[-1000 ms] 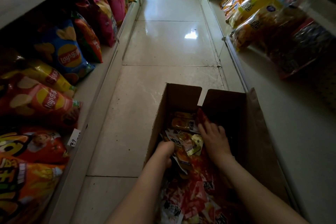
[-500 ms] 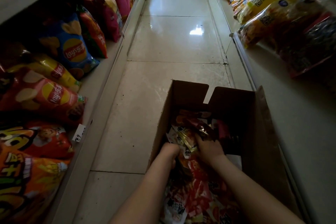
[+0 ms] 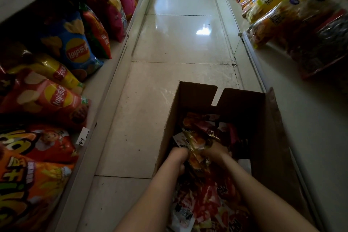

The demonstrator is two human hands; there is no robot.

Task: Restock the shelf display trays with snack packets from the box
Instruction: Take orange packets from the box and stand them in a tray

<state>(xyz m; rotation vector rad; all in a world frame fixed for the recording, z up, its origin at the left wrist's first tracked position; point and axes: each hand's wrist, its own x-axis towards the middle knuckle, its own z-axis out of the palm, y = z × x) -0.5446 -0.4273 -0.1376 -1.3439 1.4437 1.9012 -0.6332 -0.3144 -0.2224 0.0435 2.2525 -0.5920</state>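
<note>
Nearest, loose packets [image 3: 207, 199] heaped in box [image 3: 273, 147]. Above them, my left hand [image 3: 178, 157] and right hand [image 3: 216, 151] close together, both clamped on one bunch of packets [image 3: 195, 143]. Box stands on floor [image 3: 169, 90], mid-aisle. Chip bags [image 3: 73, 51] line left shelf [image 3: 101, 79].

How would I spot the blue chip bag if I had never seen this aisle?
From the cardboard box on the floor, look to the low shelf on the left. The blue chip bag stands in its row between a yellow bag and an orange-red bag. It alone is blue among them, with a round yellow-and-red logo.
</note>
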